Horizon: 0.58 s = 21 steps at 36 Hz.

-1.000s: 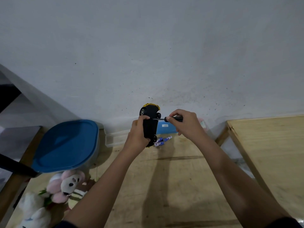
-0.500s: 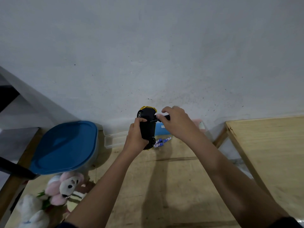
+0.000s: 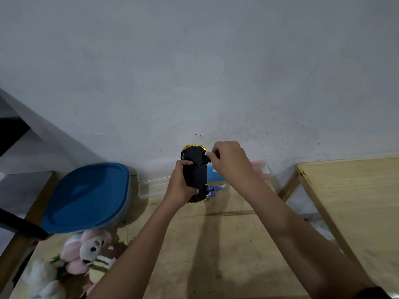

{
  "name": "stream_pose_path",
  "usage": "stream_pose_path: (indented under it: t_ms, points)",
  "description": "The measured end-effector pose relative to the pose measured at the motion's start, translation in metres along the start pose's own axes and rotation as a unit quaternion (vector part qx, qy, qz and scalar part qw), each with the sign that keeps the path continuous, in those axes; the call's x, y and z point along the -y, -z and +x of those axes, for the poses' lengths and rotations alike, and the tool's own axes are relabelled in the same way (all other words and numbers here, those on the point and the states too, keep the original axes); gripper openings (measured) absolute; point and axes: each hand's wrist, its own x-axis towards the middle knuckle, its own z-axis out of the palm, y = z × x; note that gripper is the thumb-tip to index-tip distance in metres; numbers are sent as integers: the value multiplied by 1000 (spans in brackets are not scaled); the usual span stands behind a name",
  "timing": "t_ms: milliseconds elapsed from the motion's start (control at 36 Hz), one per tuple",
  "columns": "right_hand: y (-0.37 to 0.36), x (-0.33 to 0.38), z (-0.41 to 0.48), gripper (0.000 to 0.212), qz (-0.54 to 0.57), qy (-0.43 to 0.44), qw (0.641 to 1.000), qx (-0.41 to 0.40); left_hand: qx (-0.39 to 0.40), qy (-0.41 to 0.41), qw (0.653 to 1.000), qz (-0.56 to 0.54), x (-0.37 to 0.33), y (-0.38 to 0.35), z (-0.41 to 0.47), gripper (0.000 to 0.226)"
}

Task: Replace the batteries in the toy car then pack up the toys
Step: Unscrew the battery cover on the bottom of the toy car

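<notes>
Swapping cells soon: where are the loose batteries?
Head view: the batteries lie on the table, just right of the toy car's lower end, below the right hand.

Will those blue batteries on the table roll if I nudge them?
Probably: the batteries are small cylinders lying on their sides on the flat wooden table, so a sideways nudge likely rolls them. They look rigid and smooth, perhaps slippery to pinch.
</notes>
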Motion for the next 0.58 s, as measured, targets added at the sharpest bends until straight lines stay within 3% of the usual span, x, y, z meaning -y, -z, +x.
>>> stream_pose_path:
  t_ms: [56,139,278,389,472,583]
  points:
    - [1,0,0,14,35,26,999,2,-2,10,1000,-21,-2,-1,-1,72]
    - [1,0,-2,29,57,35,998,19,1,12,999,-32,-5,1,-2,72]
    - [4,0,-1,40,-36,-20,999,11,-2,6,1000,-21,-6,4,1,71]
    - [3,-2,0,10,37,34,999,13,-1,8,1000,-23,-8,5,3,71]
    - [4,-1,-3,23,64,45,997,2,-1,0,1000,-22,-9,4,3,71]
    - [9,4,-2,38,17,-30,999,11,-3,0,1000,-22,-10,3,1,72]
